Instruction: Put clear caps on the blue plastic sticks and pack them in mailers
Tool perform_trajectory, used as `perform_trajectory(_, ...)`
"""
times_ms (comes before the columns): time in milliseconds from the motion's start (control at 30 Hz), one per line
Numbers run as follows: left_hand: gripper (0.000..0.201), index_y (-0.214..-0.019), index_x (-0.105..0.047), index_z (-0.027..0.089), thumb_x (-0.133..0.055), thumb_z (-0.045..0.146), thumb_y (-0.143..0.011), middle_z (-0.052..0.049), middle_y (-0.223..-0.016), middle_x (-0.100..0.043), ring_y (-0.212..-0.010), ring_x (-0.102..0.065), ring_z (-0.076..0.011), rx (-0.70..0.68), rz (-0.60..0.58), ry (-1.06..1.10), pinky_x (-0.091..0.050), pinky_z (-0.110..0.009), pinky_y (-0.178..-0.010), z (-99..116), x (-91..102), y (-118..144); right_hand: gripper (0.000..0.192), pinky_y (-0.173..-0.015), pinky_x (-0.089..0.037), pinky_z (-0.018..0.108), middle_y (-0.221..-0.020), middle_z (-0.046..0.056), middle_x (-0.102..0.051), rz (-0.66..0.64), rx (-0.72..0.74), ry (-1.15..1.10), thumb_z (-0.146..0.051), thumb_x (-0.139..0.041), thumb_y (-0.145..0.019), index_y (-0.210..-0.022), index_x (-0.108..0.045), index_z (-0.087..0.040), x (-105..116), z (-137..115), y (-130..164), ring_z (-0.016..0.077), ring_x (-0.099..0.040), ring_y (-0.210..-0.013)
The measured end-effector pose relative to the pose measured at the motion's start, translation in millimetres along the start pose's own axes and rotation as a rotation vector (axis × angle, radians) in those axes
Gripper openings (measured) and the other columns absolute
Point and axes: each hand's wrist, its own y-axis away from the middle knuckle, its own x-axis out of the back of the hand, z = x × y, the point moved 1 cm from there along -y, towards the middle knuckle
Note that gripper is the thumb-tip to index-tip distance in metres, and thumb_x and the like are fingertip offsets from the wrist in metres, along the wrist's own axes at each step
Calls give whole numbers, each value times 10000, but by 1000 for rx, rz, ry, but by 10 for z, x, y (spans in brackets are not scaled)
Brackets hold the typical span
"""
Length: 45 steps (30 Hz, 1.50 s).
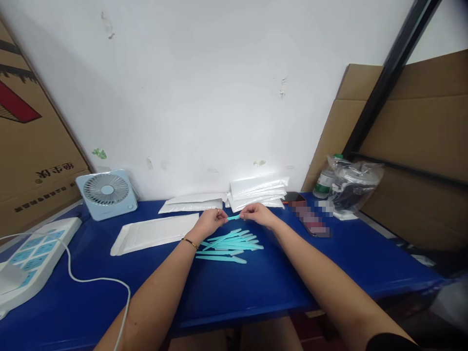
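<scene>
A turquoise stick [233, 217] is held just above the table [234, 292], its left end pinched between the fingertips of the left hand [212, 221] and its right end between those of the right hand [258, 214]; most of its shape is covered by the fingers. Only this one piece appears to be in work: the other turquoise sticks [234, 243] are left lying loose just below the hands, overlapping, with pale tips mostly pointed to the right, and none is seen to be packed. How many have been dealt with cannot be told. To the left, a white envelope [153, 234] is laid flat, and whether anything is held inside cannot be made out. Behind it, further white packets [193, 202] are laid near the wall, and beside them a stack of white packets [258, 190] is piled; their contents are hidden too. Farther right, a dark object is enclosed in a clear plastic bag [356, 178], beside which a green-labelled bottle [323, 183] is stood; its fill cannot be judged.
</scene>
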Motion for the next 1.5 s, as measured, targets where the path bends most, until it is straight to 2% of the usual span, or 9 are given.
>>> perform_trajectory(200,187,-832,-668,199,-550,328,-766,-32,-826,-680,-801,-620,-186,7,61,-181,-467,-280,-722,-107,-24,-34,344,-719,-456,316,-787,50,-677,90,-70,112,-447,-672,-682,-860,-709,-155,126,244,-11,178,-593,-735)
perform_trajectory(333,240,-940,-673,220,-575,336,-755,-51,-979,-660,-925,-595,-211,-48,116,-302,-450,-294,-809,-17,-19,14,273,-817,-405,361,-914,44,-633,178,92,495,-416,-679,-706,-899,-701,-224,61,151,73,215,-544,-906)
perform_trajectory(500,292,-800,-658,198,-568,469,-736,-27,-759,-654,-707,-597,-173,-9,8,-293,-425,-250,-599,75,-2,107,194,-835,-326,381,-843,28,-575,20,185,745,-433,-671,-734,-782,-697,-247,-153,-75,133,215,-497,-913)
perform_trajectory(600,295,-750,-653,204,-599,489,-691,-6,-708,-653,-625,-577,-148,-4,-125,-279,-374,-227,-521,94,-9,160,197,-812,-310,369,-841,23,-566,-88,169,749,-423,-684,-727,-778,-690,-233,-222,-117,145,213,-494,-909)
perform_trajectory(700,225,-710,-651,211,-594,429,-710,-7,-712,-663,-630,-577,-152,-29,-143,-318,-360,-229,-522,111,-10,172,175,-817,-306,364,-841,20,-573,-138,174,726,-383,-667,-752,-742,-676,-209,-203,-109,151,205,-502,-900)
perform_trajectory(1000,161,-773,-660,222,-586,365,-761,-16,-783,-671,-784,-598,-192,-57,67,-491,-401,-290,-744,109,13,39,182,-838,-308,393,-884,30,-593,101,108,768,-389,-642,-763,-741,-675,-211,192,52,94,217,-519,-900)
perform_trajectory(1133,201,-872,-664,236,-593,386,-758,-20,-866,-661,-842,-591,-195,-76,120,-457,-404,-283,-746,93,8,38,163,-854,-296,395,-903,27,-586,54,156,749,-377,-604,-802,-792,-679,-232,164,-30,157,202,-522,-882)
perform_trajectory(1300,275,-825,-679,224,-535,455,-786,-11,-791,-662,-716,-589,-165,-105,-40,-331,-385,-249,-621,129,-15,105,209,-847,-284,382,-822,15,-559,-212,179,772,-436,-684,-726,-777,-687,-234,31,-146,265,205,-514,-865)
perform_trajectory(1500,238,-803,-665,234,-491,394,-838,-2,-797,-680,-748,-597,-167,-233,-101,-422,-374,-256,-696,200,-45,122,186,-837,-280,367,-833,11,-544,-151,204,742,-394,-628,-792,-784,-650,-210,30,-84,244,183,-513,-845)
